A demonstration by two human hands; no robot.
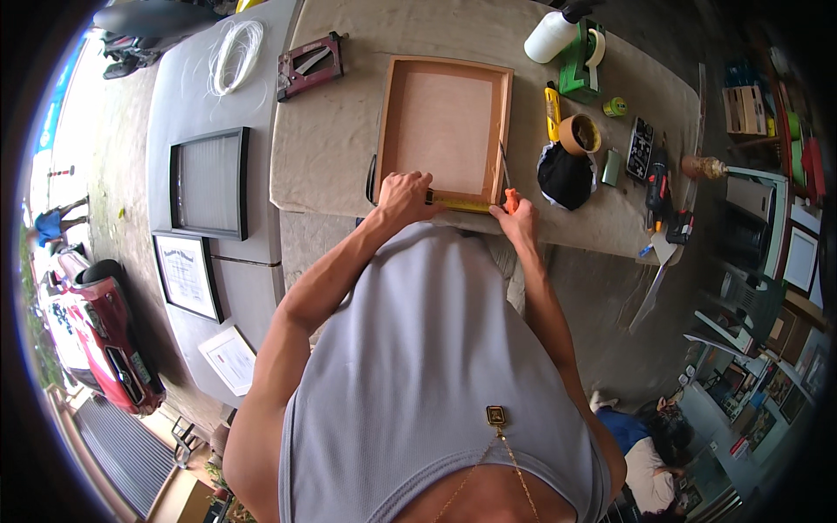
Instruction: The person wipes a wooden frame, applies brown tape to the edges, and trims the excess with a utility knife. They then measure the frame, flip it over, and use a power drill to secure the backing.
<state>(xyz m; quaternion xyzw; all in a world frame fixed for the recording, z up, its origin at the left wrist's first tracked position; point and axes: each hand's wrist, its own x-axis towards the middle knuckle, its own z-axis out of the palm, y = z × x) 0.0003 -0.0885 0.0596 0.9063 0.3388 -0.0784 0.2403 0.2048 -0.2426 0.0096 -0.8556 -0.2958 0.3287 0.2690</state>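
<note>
A wooden picture frame (445, 70) lies back-side up on the cloth-covered table (331, 148). My left hand (403, 193) presses on the frame's near left corner and pins the end of a yellow tape measure (462, 206) stretched along the near edge. At the near right corner, my right hand (516, 218) grips the orange tape measure case (512, 199). A thin metal ruler (504, 161) lies along the frame's right side.
Right of the frame sit a yellow utility knife (552, 109), a brown tape roll (579, 134), a black cloth (565, 176), a green tape dispenser (581, 61) and a white bottle (549, 37). A red stapler tool (309, 65) lies at the left. Framed pictures (207, 181) rest on the grey bench.
</note>
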